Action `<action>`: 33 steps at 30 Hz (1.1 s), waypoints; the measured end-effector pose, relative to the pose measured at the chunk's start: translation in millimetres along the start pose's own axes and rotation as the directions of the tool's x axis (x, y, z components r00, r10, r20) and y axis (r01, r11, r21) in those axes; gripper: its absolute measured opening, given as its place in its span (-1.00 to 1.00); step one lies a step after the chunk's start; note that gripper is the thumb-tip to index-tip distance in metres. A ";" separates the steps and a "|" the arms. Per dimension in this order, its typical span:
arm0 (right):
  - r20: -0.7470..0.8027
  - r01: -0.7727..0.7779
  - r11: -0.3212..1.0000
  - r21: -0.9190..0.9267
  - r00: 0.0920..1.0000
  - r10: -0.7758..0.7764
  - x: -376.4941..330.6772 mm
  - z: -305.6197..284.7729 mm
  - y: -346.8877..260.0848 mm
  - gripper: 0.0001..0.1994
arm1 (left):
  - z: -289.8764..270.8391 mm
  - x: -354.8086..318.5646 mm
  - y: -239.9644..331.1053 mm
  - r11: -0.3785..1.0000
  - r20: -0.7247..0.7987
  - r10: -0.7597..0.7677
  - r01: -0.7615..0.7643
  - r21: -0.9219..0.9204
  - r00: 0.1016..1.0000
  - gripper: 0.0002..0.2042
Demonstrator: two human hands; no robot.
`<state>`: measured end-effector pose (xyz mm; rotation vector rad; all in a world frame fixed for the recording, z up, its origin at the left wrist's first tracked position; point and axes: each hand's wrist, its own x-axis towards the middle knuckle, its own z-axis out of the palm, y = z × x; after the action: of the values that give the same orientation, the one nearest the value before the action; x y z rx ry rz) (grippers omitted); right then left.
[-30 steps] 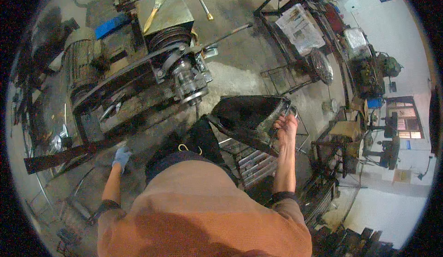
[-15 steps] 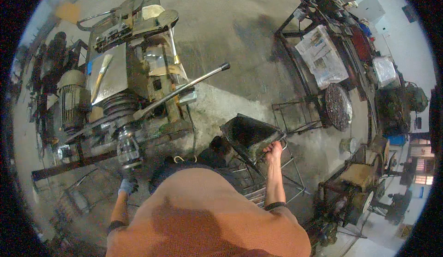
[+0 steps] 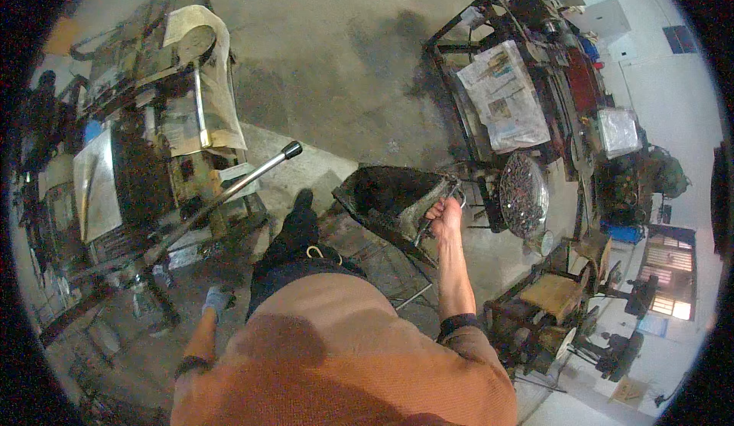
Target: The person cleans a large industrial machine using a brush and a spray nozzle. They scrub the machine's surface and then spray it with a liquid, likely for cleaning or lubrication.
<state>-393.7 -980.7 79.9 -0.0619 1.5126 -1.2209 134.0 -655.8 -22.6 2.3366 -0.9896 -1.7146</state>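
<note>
Ahead of the person's right hip, a dark, open-mouthed container (image 3: 394, 223) hangs from the right hand (image 3: 445, 216), clear of the body. The bare fingers are curled closed about its right-hand end, where a metal handle shows; how the thumb seats behind it cannot be told.

From that grip the container extends to the left and slightly away, its long axis running across the front of the person, the mouth facing upward. All its bulk therefore lies on the inner side of the holding hand. Its interior is too dark to show any contents. Its far corner stands near the person's shoe (image 3: 303, 200) in this view; the difference in height cannot be judged.

The left hand (image 3: 218, 300), in a pale glove, hangs low on the other side, well apart from the container. Nothing is seen in it, though how far its fingers are open cannot be told. Forward of it, a metal lever (image 3: 252, 174) with a dark knob slopes out from the machine. Beyond the right hand stands a round tray (image 3: 546, 197) of small pieces.
</note>
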 end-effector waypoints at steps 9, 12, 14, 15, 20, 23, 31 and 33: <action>-0.052 0.081 0.985 -0.152 0.995 -0.090 98.9 36.9 -101.5 -0.91 | 53.7 89.3 130.9 0.917 -0.005 -0.095 0.085 -0.390 0.995 -0.84; 0.000 0.014 0.991 -0.134 1.000 -0.014 125.3 55.0 -132.2 -0.89 | 31.6 95.6 208.7 0.994 -0.109 -0.020 0.008 -0.112 0.994 -0.80; 0.007 0.003 0.991 -0.133 1.000 -0.002 152.7 60.4 -146.2 -0.88 | 32.1 119.1 218.2 0.909 -0.048 0.109 -0.080 0.409 0.993 -0.73; 0.013 0.002 0.991 -0.134 1.000 0.000 168.9 62.2 -154.6 -0.88 | 35.6 134.2 220.6 0.766 -0.002 0.167 -0.128 0.630 0.986 -0.69; 0.060 0.091 0.975 -0.203 0.995 -0.080 242.9 69.3 -205.3 -0.86 | 65.4 190.5 285.1 0.950 -0.016 -0.059 0.051 -0.308 0.998 -0.77; 0.114 0.011 0.991 -0.132 0.993 0.004 278.4 66.1 -235.5 -0.87 | 80.2 170.4 376.3 0.855 -0.090 -0.150 0.084 -0.512 0.985 -0.82; 0.072 -0.047 0.994 -0.099 0.996 0.054 312.2 85.1 -282.0 -0.88 | 83.5 158.0 447.6 0.840 -0.114 -0.072 -0.002 -0.542 0.991 -0.79; 0.065 -0.046 0.992 -0.122 0.996 0.054 336.3 84.9 -284.9 -0.88 | 96.3 155.8 419.8 0.904 -0.193 -0.133 0.039 -0.425 0.972 -0.79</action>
<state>-609.2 -1373.9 58.6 -0.1433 1.5179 -1.0769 -112.9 -1041.3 -10.4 2.2392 -0.4307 -1.4719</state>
